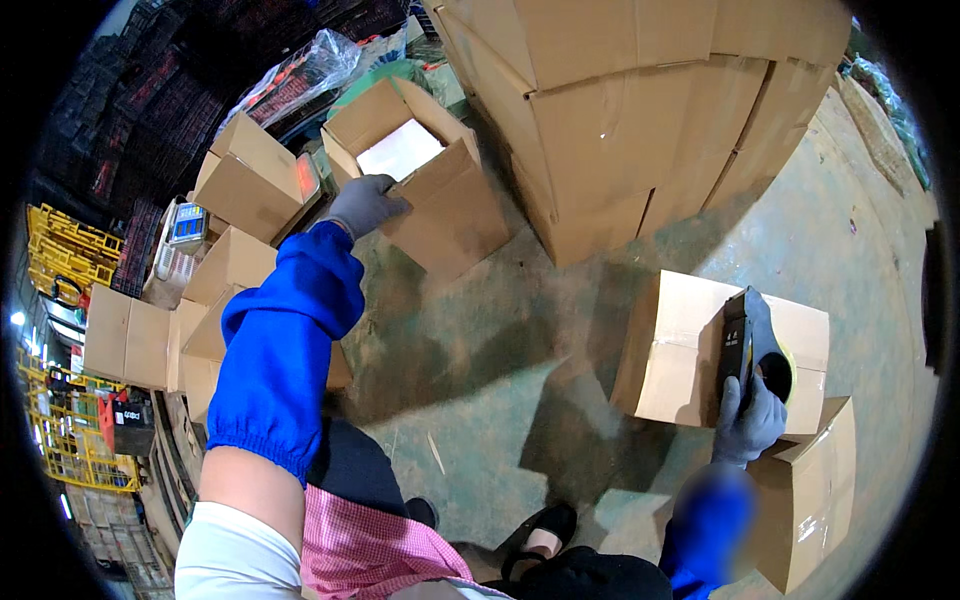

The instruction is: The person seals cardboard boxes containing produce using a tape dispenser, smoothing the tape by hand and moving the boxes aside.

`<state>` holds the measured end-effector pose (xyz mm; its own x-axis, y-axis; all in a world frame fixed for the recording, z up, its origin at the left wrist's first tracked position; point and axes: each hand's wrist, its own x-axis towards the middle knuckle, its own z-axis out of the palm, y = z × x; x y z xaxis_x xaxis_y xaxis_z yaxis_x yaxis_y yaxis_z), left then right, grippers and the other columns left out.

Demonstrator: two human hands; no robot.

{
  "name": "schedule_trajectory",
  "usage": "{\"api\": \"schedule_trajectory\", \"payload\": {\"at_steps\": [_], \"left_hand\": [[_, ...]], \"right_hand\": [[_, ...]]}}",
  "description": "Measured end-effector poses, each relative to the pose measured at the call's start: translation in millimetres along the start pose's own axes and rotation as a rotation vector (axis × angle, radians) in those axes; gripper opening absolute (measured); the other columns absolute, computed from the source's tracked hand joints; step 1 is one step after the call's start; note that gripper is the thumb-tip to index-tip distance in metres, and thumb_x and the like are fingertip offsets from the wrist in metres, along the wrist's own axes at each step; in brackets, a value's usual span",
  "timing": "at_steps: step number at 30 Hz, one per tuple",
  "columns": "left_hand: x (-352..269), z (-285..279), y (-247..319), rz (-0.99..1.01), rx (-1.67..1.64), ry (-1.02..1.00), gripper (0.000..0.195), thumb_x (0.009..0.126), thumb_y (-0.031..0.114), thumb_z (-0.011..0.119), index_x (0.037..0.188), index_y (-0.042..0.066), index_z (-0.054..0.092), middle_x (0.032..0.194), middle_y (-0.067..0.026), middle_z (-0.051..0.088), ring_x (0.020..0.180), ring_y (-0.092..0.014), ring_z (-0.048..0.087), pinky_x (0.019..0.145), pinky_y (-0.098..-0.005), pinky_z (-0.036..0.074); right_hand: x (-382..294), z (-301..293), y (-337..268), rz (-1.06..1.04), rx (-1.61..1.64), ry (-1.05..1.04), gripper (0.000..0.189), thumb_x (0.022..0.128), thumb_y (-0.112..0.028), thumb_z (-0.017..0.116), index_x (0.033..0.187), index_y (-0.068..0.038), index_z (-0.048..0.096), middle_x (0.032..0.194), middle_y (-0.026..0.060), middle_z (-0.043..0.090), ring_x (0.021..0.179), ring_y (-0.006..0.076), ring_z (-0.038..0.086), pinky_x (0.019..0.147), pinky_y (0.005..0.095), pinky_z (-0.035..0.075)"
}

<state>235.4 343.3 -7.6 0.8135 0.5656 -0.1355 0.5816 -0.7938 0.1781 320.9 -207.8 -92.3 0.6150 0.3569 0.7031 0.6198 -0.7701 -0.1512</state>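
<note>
My left hand, in a grey glove, grips the near upper edge of an open cardboard box. A white sheet or surface shows inside that box. At the right, my gloved right hand is closed around a black tape dispenser with a roll of tape on it. The dispenser is over a closed cardboard box; whether it touches the box is unclear. Another cardboard box with a raised flap is beside my right forearm.
A tall stack of cardboard boxes rises ahead. More open boxes and a scale with a display lie at the left, near yellow crates. Dark crates are piled behind. A thin strip lies on the floor.
</note>
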Motion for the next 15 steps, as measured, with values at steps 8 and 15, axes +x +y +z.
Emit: {"api": "schedule_trajectory", "payload": {"at_steps": [8,15], "left_hand": [[6,5,-7,0.102,0.239,0.029,0.037,0.073,0.036,0.069,0.091,0.004,0.067,0.092,-0.0182,0.065,0.087,-0.034,0.062,0.076,-0.0409,0.049],[-32,8,-4,0.097,0.155,0.01,0.033,0.074,0.036,0.069,0.084,0.005,0.067,0.079,-0.0173,0.064,0.076,-0.034,0.063,0.068,-0.0432,0.048]], "right_hand": [[5,7,-4,-0.051,-0.045,0.071,0.028,0.078,-0.025,0.07,0.086,-0.001,0.06,0.061,0.0082,0.054,0.052,0.0259,0.052,0.052,0.0368,0.039],[4,8,-5,-0.054,-0.092,0.063,0.03,0.081,-0.03,0.067,0.084,-0.001,0.06,0.061,0.0088,0.053,0.053,0.0268,0.051,0.053,0.0373,0.039]]}}
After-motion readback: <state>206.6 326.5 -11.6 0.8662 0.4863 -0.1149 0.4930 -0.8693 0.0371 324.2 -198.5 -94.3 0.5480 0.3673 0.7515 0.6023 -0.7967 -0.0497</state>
